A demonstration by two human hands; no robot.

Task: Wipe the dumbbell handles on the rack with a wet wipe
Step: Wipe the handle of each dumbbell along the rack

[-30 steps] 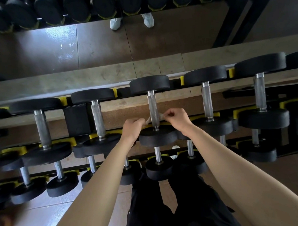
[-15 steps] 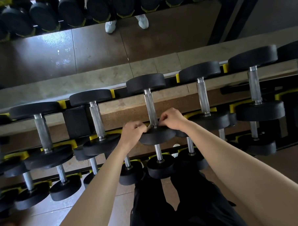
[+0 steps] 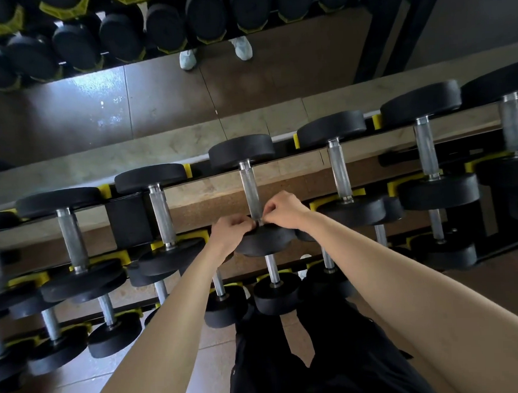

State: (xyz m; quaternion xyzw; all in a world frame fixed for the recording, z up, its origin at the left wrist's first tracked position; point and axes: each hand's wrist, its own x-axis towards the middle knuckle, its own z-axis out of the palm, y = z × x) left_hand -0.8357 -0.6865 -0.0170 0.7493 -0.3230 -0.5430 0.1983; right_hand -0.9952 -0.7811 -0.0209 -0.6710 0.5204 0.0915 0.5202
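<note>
Left hand (image 3: pixel 231 231) and right hand (image 3: pixel 283 210) pinch the near end of the dumbbell handle (image 3: pixel 249 187) (fingers curled, close together).

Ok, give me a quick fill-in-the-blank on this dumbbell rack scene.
The left hand and right hand pinch a wipe at a handle on the ___ tier of the rack.
That dumbbell's heads are ___.
The cradles are ___.
Missing words: top; black; yellow.
</note>
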